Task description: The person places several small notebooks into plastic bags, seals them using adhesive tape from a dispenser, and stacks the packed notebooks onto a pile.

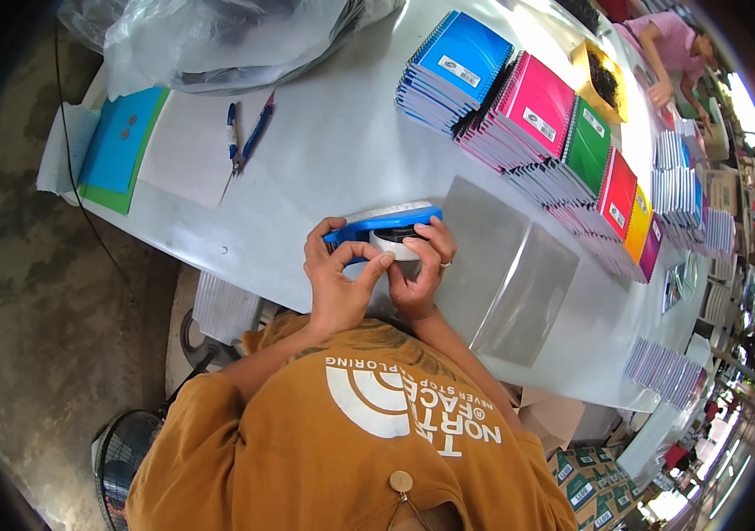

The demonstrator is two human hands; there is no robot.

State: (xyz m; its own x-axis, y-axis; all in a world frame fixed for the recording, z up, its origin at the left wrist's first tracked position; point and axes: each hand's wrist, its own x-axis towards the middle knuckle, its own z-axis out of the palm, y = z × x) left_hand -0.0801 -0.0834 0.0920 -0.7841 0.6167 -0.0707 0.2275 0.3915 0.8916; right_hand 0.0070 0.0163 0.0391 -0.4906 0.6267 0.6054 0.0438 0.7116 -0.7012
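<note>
Just above the table's near edge, both my hands hold a blue and white handheld dispenser (395, 212) with a white roll (400, 248) in it; whether the roll is labels or tape I cannot tell. My left hand (339, 281) grips the dispenser's left end, its thumb and forefinger pinched together at the roll's side. Curled around the roll and the right end is my right hand (422, 273), a ring on one finger. A clear plastic sheet or bag (503, 279) lies flat on the table beside it.
Stacked spiral notebooks (537, 111) in several colours run along the right, near a yellow box (599, 81). Blue-handled cutters (238, 155) lie on white paper (184, 146). A large plastic bag (209, 44) fills the far left. Another person (674, 49) works at the far right.
</note>
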